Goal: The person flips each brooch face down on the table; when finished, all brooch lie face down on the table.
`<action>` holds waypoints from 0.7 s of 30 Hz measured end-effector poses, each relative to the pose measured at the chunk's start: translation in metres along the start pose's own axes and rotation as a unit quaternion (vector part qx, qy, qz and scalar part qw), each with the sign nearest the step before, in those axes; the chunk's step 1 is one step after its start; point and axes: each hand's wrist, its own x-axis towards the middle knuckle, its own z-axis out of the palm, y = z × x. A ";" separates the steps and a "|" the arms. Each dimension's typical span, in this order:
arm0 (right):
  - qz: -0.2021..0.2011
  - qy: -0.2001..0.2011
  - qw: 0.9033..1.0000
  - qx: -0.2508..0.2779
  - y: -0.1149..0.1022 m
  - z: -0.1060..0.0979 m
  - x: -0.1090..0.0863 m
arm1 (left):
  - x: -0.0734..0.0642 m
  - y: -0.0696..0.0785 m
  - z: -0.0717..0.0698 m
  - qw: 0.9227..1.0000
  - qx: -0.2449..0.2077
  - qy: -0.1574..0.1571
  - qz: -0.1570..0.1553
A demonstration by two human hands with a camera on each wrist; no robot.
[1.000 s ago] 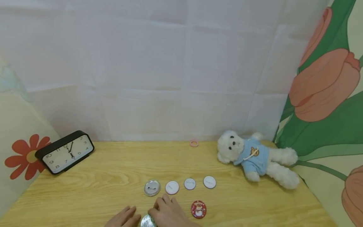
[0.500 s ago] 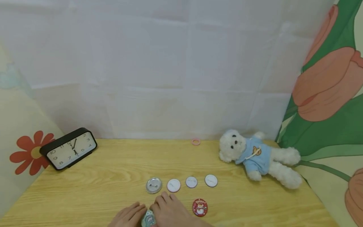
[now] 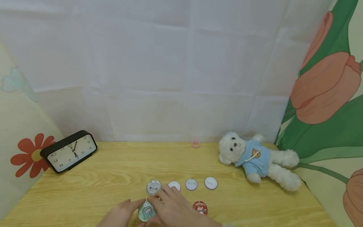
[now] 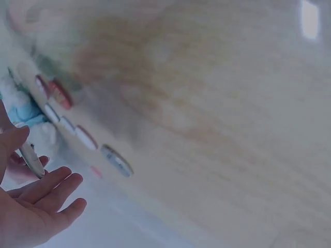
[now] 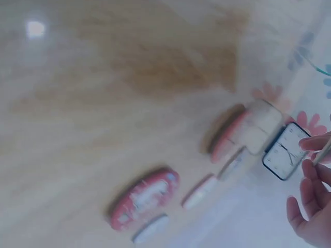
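Note:
A round green pin badge (image 3: 147,212) with a cartoon picture is held between both hands at the front of the table, its printed face toward the head camera. My left hand (image 3: 119,214) pinches it from the left. From the other side my right hand (image 3: 178,209) grips its edge. In the left wrist view the badge (image 4: 32,160) appears edge-on, raised off the table, between thumb and fingers of the left hand (image 4: 41,209). At the right wrist view's edge, the right hand (image 5: 318,206) pinches the badge (image 5: 324,152), partly cut off.
Behind the hands lie a silver-backed badge (image 3: 154,188) and white-backed badges (image 3: 191,184) in a row. A red badge (image 3: 200,207) is partly covered by the right hand. Farther back are a black clock (image 3: 71,152), a pink ring (image 3: 195,144) and a white teddy bear (image 3: 255,157).
The green badge has turned its picture toward the head camera and come up slightly between the hands. The right hand now covers part of a white-backed badge and the red one.

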 end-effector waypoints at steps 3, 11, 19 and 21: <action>-0.004 0.030 1.000 -0.005 0.002 -0.008 0.004 | -0.001 0.009 -0.011 0.999 0.013 0.032 0.005; 0.007 0.059 0.998 0.000 0.006 -0.023 0.011 | -0.004 0.015 -0.022 0.995 0.029 0.086 0.047; 0.018 0.047 0.998 0.047 0.007 -0.024 0.011 | -0.005 0.018 -0.011 0.979 0.030 0.167 0.116; 0.014 0.048 0.997 0.051 0.006 -0.023 0.010 | -0.005 0.019 -0.008 0.974 0.031 0.187 0.123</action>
